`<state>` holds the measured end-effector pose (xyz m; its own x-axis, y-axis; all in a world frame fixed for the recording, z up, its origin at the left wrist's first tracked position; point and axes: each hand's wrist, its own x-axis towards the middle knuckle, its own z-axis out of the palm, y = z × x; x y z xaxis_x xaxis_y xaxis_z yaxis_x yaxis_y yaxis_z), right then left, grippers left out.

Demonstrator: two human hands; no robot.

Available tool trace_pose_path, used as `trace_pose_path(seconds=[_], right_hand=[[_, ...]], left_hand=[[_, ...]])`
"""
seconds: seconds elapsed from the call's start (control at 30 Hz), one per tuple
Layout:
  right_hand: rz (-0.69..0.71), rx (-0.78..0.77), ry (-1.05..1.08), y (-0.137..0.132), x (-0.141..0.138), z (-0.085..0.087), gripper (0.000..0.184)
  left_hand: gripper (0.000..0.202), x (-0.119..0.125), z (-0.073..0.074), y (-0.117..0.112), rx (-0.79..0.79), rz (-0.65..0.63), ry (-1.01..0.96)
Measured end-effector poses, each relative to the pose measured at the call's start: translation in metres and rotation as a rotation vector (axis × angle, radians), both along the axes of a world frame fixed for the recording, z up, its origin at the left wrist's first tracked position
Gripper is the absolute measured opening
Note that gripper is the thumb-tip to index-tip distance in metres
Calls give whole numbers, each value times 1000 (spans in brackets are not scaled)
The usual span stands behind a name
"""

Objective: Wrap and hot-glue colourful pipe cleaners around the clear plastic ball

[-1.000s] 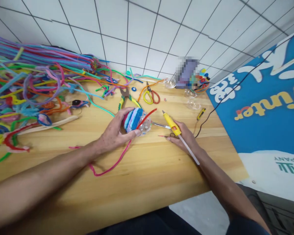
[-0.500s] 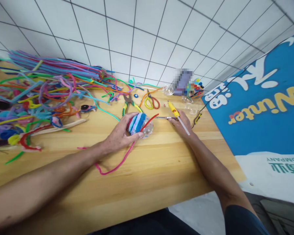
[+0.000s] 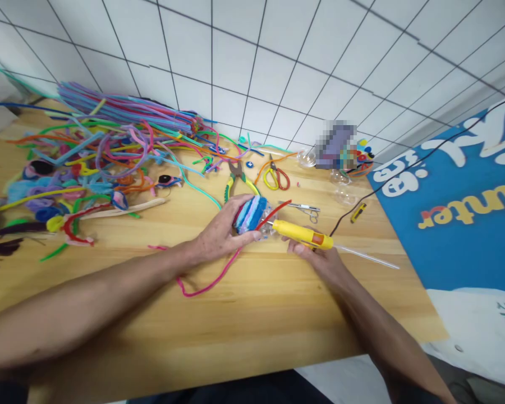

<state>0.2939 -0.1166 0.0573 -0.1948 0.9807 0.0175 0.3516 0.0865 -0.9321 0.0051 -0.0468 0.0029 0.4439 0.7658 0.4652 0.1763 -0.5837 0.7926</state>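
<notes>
My left hand (image 3: 223, 231) is closed around a clear ball (image 3: 249, 215) partly wrapped in blue, white and pink pipe cleaners. A red pipe cleaner (image 3: 280, 209) sticks out from its right side, and a pink one (image 3: 212, 287) trails on the table beneath. In my right hand (image 3: 317, 257) is a yellow hot glue gun (image 3: 301, 233), its nozzle pointing left at the bare side of the ball. Whether the tip touches is hard to see. A clear glue stick (image 3: 372, 258) juts from the gun's rear. Just beyond lies a slim, scissor-handled metal tool (image 3: 303, 206).
Pliers (image 3: 230, 182) and yellow-and-red-handled scissors (image 3: 276, 177) lie behind the ball. Loose pipe cleaners (image 3: 109, 151) heap up at the left. Clear plastic pieces (image 3: 345, 193) and a yellow cutter (image 3: 358, 212) are at the right, near a black cord (image 3: 362, 197). A tiled wall (image 3: 235, 67) bounds the back.
My right hand has left the metal tool on the table and swung the glue gun round, bringing its nozzle to the ball. My left hand keeps its hold. The view has shifted slightly.
</notes>
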Motion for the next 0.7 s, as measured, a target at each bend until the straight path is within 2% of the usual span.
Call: trace_pose_path(seconds=[0.13,0.33,0.43,0.7], right_hand=[[9,0,-55,-3,5,4,34],[37,68,-216,-9,13,13,22],[37,110,-256,-12,12,17,26],[29,140,-287,-18,15,16,19]], left_hand=[[79,2,0,-1,60,-18,4],[80,3,1,-2,121,-31,-1],[82,4,-1,-2,150,-28,1],[86,5,-5,0,242,-36,10]])
